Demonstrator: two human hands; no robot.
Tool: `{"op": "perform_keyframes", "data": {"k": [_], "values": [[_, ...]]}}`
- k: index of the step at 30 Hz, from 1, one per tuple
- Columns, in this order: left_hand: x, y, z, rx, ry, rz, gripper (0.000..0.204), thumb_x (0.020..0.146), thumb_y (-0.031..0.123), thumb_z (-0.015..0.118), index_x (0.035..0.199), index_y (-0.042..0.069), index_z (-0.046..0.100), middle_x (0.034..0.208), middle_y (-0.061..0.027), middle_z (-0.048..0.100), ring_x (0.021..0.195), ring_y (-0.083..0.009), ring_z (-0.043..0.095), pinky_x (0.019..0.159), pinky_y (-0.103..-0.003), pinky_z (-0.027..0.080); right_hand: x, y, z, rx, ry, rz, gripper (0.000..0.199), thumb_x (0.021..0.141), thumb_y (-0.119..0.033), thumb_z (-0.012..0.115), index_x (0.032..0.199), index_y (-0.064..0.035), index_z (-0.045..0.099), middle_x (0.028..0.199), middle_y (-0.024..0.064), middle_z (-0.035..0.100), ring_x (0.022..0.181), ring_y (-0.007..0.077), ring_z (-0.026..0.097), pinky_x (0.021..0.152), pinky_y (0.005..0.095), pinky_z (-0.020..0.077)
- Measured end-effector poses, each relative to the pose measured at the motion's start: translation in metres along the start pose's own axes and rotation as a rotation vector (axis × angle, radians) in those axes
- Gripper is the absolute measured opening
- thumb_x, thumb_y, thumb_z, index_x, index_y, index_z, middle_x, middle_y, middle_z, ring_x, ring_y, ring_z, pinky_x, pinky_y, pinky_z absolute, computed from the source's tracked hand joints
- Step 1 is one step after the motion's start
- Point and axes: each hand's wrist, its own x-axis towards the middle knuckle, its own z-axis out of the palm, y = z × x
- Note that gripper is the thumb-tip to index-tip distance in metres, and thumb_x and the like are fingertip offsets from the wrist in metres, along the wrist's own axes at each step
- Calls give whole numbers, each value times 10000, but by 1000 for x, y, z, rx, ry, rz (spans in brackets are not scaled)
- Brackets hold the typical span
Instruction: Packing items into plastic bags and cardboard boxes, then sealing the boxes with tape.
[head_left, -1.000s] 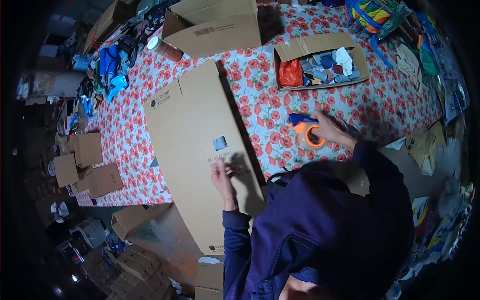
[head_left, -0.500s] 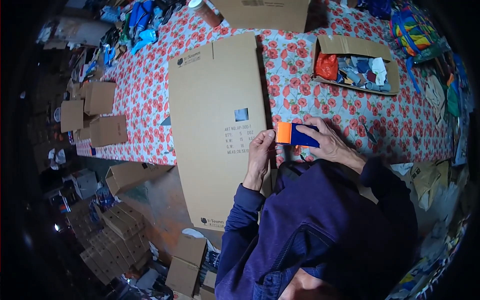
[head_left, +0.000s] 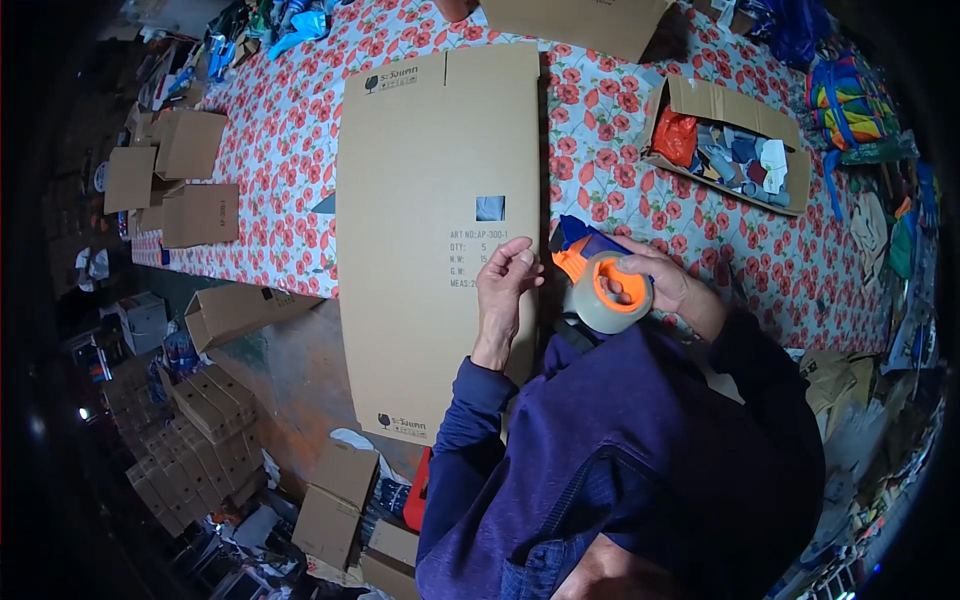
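Observation:
In my right hand is a packing tape dispenser, orange and dark blue. Its roll of clear tape faces up, and my fingers reach round the frame and into the orange hub. My left hand hovers over the right edge of a flat cardboard carton, thumb and fingertips pinched together; whatever is between them is too small to make out. The carton lies lengthwise across the table, with printed marks and a small square opening on its upper face. Its near end sticks out past the table edge.
A poppy-patterned cloth covers the table. At the right stands an open box of scraps beside a colourful bundle. Small open cartons sit at the left. Stacked cartons and an open carton are on the floor.
My right hand has turned the dispenser, so the tape roll now shows. My left hand has come away from it, slightly left. The whole view has shifted a little.

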Motion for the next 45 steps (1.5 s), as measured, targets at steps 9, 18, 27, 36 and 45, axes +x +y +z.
{"op": "perform_keyframes", "data": {"k": [9, 18, 27, 36, 45], "values": [[-11, -5, 13, 356, -202, 316, 286, 862, 87, 737, 1133, 25, 668, 1197, -109, 582, 1058, -203, 571, 914, -296, 474, -4, 15, -11, 313, -138, 132, 354, 960, -193, 533, 1260, -5, 536, 1030, 106, 679, 802, 138, 648, 687, 234, 505], [-37, 1, 31, 842, -269, 688, 242, 836, 94, 735, 1072, 39, 728, 1399, -176, 475, 1268, -330, 477, 1039, -409, 421, -8, 9, 2, 127, -85, 46, 464, 963, -185, 497, 1379, 8, 423, 1045, 137, 657, 786, 133, 632, 663, 233, 517], [-45, 9, 46, 1123, -231, 971, 268, 814, 110, 737, 1080, 88, 746, 1486, -203, 414, 1344, -406, 419, 1081, -476, 389, -11, 5, -15, 120, -152, 27, 580, 925, -97, 528, 1466, 29, 363, 1223, 197, 633, 962, 196, 665, 829, 276, 558], [-30, 31, 40, 1277, -537, 858, 311, 810, 153, 735, 1120, 131, 742, 1538, -167, 374, 1425, -426, 320, 1158, -505, 313, -17, -2, 1, -3, -143, 110, 623, 907, -72, 547, 1490, 22, 348, 1205, 192, 639, 928, 185, 671, 775, 245, 558], [-28, 34, 46, 1399, -686, 855, 204, 809, 156, 731, 1006, 100, 722, 1507, -130, 427, 1408, -386, 365, 1126, -486, 356, -9, 12, -14, 20, -206, 133, 616, 903, -89, 582, 1476, 15, 379, 1104, 157, 667, 745, 126, 638, 627, 185, 527]]}}
